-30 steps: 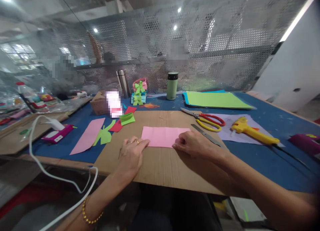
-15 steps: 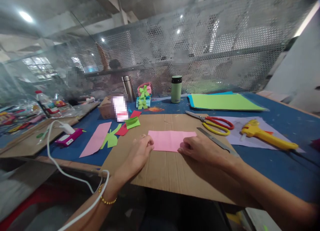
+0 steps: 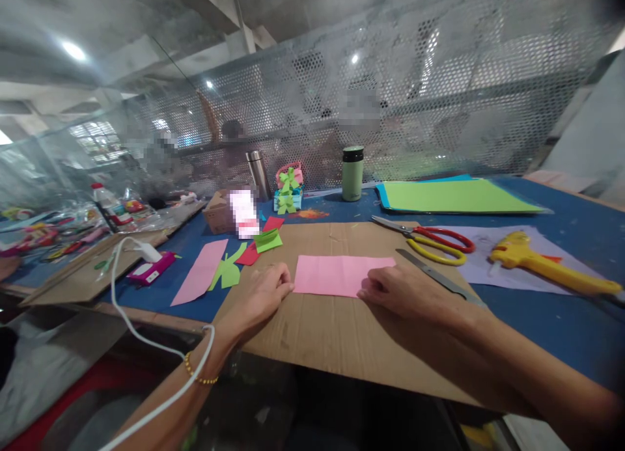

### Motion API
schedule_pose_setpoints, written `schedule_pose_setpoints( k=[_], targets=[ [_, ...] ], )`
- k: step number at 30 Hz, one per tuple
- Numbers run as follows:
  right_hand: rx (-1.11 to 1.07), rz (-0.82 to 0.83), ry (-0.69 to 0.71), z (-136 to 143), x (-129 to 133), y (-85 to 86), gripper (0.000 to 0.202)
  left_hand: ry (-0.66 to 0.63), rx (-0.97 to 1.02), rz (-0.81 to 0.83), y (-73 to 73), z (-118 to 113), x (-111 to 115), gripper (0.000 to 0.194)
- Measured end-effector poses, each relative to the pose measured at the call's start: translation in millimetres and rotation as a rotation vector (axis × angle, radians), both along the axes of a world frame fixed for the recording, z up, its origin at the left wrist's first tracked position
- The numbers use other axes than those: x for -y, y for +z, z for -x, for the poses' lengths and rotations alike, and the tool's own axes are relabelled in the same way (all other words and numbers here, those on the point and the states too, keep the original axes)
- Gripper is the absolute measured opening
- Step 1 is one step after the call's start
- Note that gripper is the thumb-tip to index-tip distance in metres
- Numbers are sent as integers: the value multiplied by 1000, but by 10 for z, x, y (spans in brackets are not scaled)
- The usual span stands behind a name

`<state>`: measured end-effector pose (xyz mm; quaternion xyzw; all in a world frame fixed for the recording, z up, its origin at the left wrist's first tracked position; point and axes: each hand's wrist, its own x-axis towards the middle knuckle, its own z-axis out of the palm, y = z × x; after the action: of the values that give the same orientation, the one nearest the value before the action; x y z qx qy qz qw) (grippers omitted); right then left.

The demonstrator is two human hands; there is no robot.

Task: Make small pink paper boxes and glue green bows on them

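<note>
A folded strip of pink paper (image 3: 329, 275) lies flat on a brown cardboard sheet (image 3: 332, 347), with faint upright creases across it. My right hand (image 3: 390, 285) has its fingers curled closed on the paper's right end. At the left end, my left hand (image 3: 268, 291) rests on the cardboard with fingers bent together, the tips right beside the lower left corner. Whether those tips still touch the paper is hard to see. A metal ruler or blade (image 3: 434, 275) lies partly behind my right forearm, close to red-and-yellow-handled scissors (image 3: 439, 243).
A yellow glue gun (image 3: 541, 262) lies right on lilac paper. Green sheets (image 3: 459, 197), a green tumbler (image 3: 352, 174) and a steel flask (image 3: 258, 174) stand behind. Left are pink (image 3: 200, 272) and green cutouts (image 3: 228, 267), a phone (image 3: 245, 213) and a power strip (image 3: 151, 269). A white cable (image 3: 161, 409) crosses my left forearm.
My left hand has slid outward, off the paper's left end. My right hand stays at the right end. The whole view has shifted slightly, so things appear farther right.
</note>
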<state>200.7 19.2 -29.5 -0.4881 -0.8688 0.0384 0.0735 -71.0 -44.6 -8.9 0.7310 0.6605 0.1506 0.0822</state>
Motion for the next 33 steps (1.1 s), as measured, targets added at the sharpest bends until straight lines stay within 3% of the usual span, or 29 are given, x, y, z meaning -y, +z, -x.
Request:
schedule_pose_setpoints(
  k=[3,8,13,19,25,33],
  targets=[
    [10,25,17,-8,-15,7,32,-58,-101,-38,22,-44,21,8],
    [10,-7,16,-50,-24,-30,35,-304,-398,-288,-90,-155,72,25],
    [9,-38,26,-65,-2,-47,34,-466,-520,-319,-208,-147,103,23],
    [8,-46,18,-46,40,-14,34,-468,-721,-397,-257,-210,219,32],
    [35,-34,36,-54,53,-9,36,-429,-662,-326,-256,-257,262,40],
    [-6,33,16,-8,46,6,31,-306,-683,-304,-287,-91,301,33]
  ],
)
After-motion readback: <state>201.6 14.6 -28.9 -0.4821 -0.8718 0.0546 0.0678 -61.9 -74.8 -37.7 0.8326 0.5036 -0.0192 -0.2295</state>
